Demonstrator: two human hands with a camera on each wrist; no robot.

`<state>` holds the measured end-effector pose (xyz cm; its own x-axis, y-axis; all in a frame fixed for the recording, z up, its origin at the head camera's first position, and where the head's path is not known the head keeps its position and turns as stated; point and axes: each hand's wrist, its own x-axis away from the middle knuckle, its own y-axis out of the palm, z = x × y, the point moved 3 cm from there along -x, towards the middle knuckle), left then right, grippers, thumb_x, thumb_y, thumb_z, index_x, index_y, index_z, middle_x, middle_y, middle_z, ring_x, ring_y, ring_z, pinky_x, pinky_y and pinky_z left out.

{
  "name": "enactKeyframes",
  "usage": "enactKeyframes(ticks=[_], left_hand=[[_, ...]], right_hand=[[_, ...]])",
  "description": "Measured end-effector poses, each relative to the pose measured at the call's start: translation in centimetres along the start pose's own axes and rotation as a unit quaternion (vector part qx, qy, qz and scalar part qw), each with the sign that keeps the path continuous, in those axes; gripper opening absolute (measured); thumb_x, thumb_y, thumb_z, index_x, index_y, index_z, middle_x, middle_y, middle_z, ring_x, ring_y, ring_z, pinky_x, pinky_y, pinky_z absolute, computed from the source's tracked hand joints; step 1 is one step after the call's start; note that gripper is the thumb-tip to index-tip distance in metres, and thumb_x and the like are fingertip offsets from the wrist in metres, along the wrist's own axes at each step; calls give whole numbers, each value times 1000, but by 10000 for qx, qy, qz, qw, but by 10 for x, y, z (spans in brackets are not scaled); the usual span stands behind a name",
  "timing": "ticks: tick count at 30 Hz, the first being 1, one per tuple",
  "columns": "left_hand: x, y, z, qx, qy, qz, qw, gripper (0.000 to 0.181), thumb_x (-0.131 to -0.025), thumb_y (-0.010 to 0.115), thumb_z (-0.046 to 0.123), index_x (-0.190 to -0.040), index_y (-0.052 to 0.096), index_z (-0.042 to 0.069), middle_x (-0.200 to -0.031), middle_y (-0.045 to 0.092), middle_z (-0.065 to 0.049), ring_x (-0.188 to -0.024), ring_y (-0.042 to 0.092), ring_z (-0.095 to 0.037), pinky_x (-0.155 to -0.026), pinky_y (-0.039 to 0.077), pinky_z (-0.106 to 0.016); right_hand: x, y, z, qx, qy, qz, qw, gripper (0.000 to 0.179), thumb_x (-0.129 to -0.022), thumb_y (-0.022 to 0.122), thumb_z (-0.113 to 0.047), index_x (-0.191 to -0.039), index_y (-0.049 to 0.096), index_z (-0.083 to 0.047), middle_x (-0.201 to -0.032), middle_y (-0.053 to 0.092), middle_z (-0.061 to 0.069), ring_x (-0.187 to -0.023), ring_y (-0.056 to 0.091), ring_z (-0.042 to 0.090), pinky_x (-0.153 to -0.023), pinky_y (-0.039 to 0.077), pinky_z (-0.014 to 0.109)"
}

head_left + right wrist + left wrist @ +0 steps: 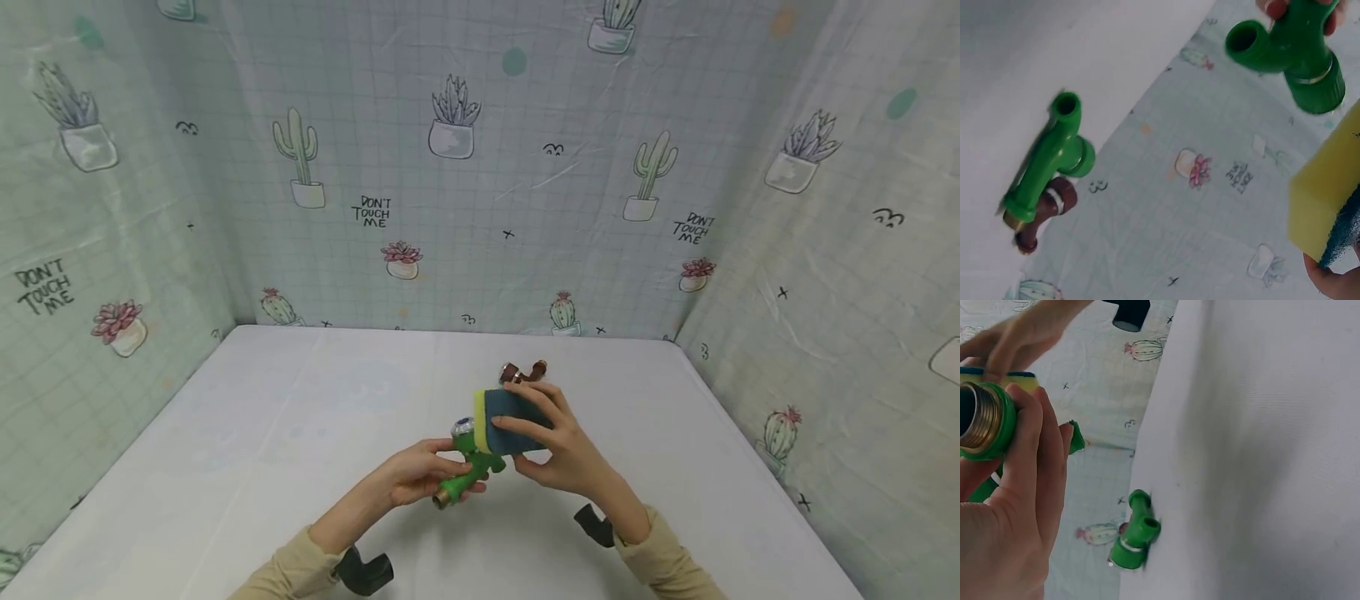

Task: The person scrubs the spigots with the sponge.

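My left hand (427,473) holds a green plastic tap (471,467) by its body, its brass threaded end toward me and a grey knob on top. My right hand (558,442) grips a sponge (517,421), yellow on one side and dark blue-green on the other, fingers spread over the dark side. In the head view the sponge's yellow face overlaps the tap. From the right wrist, the tap's spout (1250,45) shows close by the yellow layer (1319,194). The left wrist view looks into the tap's threaded end (988,419).
Beyond the hands, a brown tap (521,372) lies on the white table (300,417). Against it lies a second green tap (1047,159), hidden in the head view. Cloth printed with cacti (450,208) hangs around the table. Black wrist devices (365,572) sit under both forearms.
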<state>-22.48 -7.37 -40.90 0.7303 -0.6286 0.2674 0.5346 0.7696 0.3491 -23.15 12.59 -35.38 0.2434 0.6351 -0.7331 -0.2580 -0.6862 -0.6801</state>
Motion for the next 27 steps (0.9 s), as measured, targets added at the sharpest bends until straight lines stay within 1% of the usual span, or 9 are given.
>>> enactKeyframes(ticks=[3,6,9,12,16,19,22,25,27], left_hand=[[0,0,-2,-38,16,-267,9996,49,-89,49,3,-135,32,-1,-116,57,-21,-96,63,-25,-71,53,-26],[1,0,-2,-103,30,-398,9991,47,-89,50,5,-133,35,-2,-112,60,-20,-92,64,-22,-69,53,-25],[2,-1,-2,-127,-14,-350,9993,45,-89,51,5,-131,37,-3,-108,62,-18,-87,65,-19,-67,54,-25],[5,-2,-2,-92,-100,-268,9995,46,-89,50,4,-132,35,-4,-110,61,-19,-86,65,-17,-66,54,-24],[5,-2,-2,-107,-109,-125,9998,46,-89,51,6,-130,36,-5,-110,61,-21,-85,66,-17,-65,54,-22],[4,-1,0,-201,-73,-32,9998,41,-88,54,10,-123,40,-5,-107,62,-21,-82,66,-16,-62,54,-19],[3,-2,1,-264,-84,46,9996,37,-87,56,13,-117,42,-6,-104,63,-21,-80,66,-15,-61,52,-17],[3,-5,0,-179,-171,167,9996,43,-87,55,12,-122,39,-7,-107,60,-20,-81,66,-15,-62,52,-16],[4,-8,-1,-29,-264,148,9995,49,-88,54,10,-128,34,-9,-111,56,-19,-85,65,-17,-64,53,-16]], right_hand=[[-5,5,-7,-157,-135,-269,9994,40,-82,58,-29,-121,52,-25,-135,39,12,-121,32,29,-87,44,45],[-2,9,-3,-229,-32,-397,9989,42,-79,60,-26,-120,52,-25,-135,39,11,-122,33,27,-88,44,44],[4,9,8,-209,154,-388,9989,43,-76,60,-21,-118,53,-23,-135,39,12,-122,34,27,-87,44,45],[6,7,16,-206,341,-312,9987,46,-73,60,-18,-118,52,-24,-134,40,12,-121,34,25,-85,45,44],[0,6,11,-451,159,-232,9986,46,-75,60,-19,-120,52,-23,-135,39,13,-121,34,25,-84,46,44],[-2,10,7,-396,-17,-304,9988,41,-80,57,-25,-121,51,-24,-136,38,12,-120,35,27,-86,45,45],[4,13,13,-160,156,-341,9992,39,-81,55,-27,-120,52,-24,-134,39,12,-118,35,26,-85,44,45],[12,14,22,-13,437,-385,9983,42,-76,60,-22,-118,53,-25,-133,40,11,-117,35,25,-84,43,46],[15,15,24,34,536,-430,9976,47,-72,63,-20,-118,53,-26,-134,40,10,-117,35,24,-84,44,46]])
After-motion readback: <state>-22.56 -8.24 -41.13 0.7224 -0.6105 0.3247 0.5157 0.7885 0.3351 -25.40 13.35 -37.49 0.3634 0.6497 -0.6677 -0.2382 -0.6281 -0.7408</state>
